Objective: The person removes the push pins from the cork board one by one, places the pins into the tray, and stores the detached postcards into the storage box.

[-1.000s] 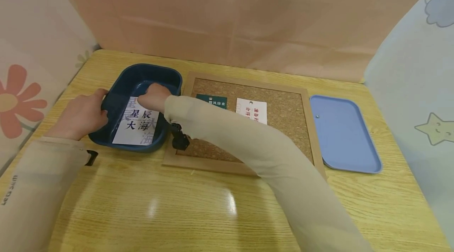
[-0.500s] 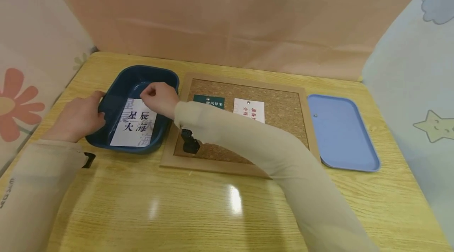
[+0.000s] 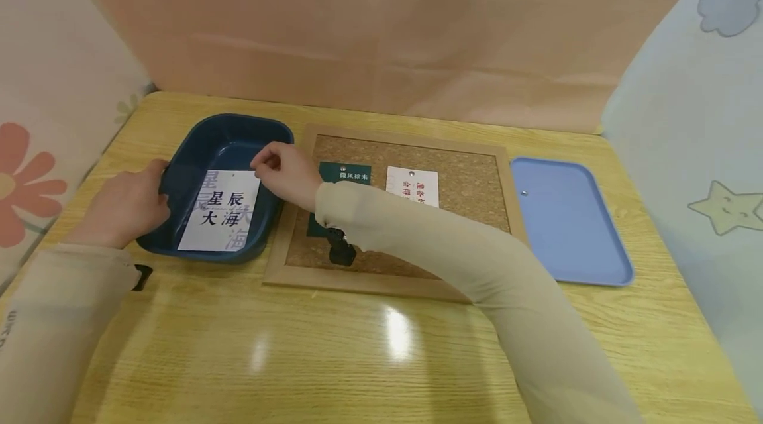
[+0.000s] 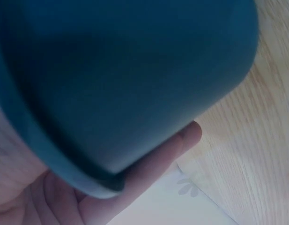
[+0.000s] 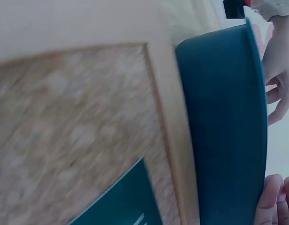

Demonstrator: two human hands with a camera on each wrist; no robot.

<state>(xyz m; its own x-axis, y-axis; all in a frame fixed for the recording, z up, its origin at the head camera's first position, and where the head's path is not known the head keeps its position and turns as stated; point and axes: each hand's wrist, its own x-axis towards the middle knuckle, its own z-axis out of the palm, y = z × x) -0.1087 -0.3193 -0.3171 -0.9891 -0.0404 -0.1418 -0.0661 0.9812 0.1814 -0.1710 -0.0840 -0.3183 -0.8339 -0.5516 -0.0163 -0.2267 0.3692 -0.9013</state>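
Observation:
A dark blue plastic basin (image 3: 271,232) stands on the table at the left. My left hand (image 3: 125,207) grips its left wall in the head view; the left wrist view shows a finger (image 4: 158,159) along the outside of the wall. Inside the basin lies a white card (image 3: 208,232) with dark Chinese characters and a small dot near its top edge. My right hand (image 3: 289,175) is over the basin's right rim, beside the card's upper right corner. Its thumb and index finger curl together at the tips; I cannot tell whether something tiny is between them.
Right of the basin lies a wood-framed corkboard (image 3: 471,179), with a green card (image 3: 348,173) and a white card with red characters (image 3: 426,189) pinned on it. Farther right, a light blue tray (image 3: 572,225) has a small metal pin (image 3: 524,193) near its left edge.
My right hand has risen out of the basin and shifted right to its rim, uncovering the card's top edge and more of the green card. The left hand keeps its grip.

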